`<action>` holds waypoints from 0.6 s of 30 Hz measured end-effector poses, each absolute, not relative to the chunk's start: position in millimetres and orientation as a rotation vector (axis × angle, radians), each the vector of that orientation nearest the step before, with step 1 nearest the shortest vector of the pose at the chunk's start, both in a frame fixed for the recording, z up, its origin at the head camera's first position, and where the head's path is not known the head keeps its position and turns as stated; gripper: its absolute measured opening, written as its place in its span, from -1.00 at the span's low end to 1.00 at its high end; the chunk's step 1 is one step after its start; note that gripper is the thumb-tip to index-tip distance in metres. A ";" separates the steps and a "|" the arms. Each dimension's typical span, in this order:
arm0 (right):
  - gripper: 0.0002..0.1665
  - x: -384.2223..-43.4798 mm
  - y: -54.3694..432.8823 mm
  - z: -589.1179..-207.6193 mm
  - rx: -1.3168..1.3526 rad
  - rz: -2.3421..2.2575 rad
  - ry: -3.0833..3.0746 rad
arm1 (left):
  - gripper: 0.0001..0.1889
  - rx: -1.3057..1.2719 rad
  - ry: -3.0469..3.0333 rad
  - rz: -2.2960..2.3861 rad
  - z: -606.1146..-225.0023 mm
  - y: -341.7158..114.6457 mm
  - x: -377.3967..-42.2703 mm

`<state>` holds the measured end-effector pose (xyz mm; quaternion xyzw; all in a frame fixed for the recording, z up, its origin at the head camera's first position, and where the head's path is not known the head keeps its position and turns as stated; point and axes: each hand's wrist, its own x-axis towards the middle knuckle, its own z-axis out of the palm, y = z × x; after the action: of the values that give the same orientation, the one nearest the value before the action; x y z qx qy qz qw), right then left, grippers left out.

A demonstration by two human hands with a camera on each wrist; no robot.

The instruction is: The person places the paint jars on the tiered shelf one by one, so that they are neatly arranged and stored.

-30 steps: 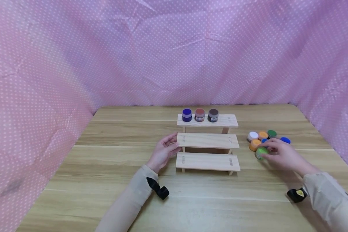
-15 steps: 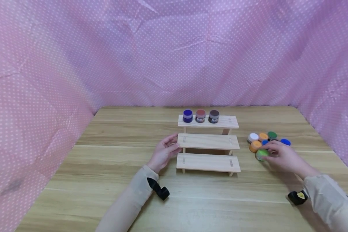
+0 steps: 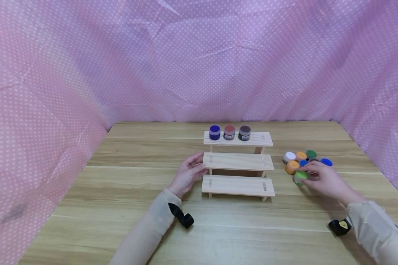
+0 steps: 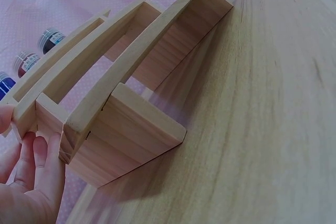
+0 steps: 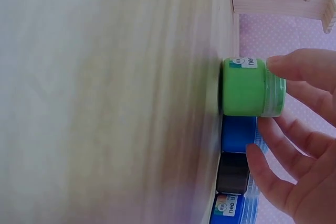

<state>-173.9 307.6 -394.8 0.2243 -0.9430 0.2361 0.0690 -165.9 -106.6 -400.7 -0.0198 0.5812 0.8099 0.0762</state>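
A light wooden three-tier stand (image 3: 238, 161) stands in the middle of the table. My left hand (image 3: 187, 173) holds the left end of its middle tier, thumb above and fingers below, as the left wrist view (image 4: 31, 177) also has it. With thumb and fingers, my right hand (image 3: 325, 180) pinches a light green paint jar (image 5: 244, 87) near its lid. Whether that jar touches the table is hard to tell. Behind it are a blue jar (image 5: 239, 134), a dark jar (image 5: 232, 172) and another blue jar (image 5: 227, 209), close to my other fingers.
On the top tier stand a purple-blue jar (image 3: 214, 133), a reddish jar (image 3: 229, 133) and a dark brown jar (image 3: 244, 133). A white-lidded jar (image 3: 289, 157), two orange jars (image 3: 292, 168) and a green-lidded jar (image 3: 311, 154) cluster right of the stand. Pink dotted cloth (image 3: 192, 66) hangs behind.
The light green jar has shifted very slightly right and toward me in my right hand, a little apart from the orange jar. My left hand stays at the stand.
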 end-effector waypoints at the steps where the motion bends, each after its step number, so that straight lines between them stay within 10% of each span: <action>1: -0.64 -173.4 307.6 -394.7 0.672 0.723 -2.838 | -0.46 -0.062 1.747 2.424 -400.8 -106.6 -165.8; 18: -0.61 -166.7 301.0 -379.4 0.580 0.914 -2.619 | -0.47 -0.068 1.792 2.388 -401.8 -107.4 -166.5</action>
<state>-166.7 301.0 -379.4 0.2023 -0.9132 0.3187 0.1533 -166.5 -107.4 -401.8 -0.0227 0.5981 0.7973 0.0777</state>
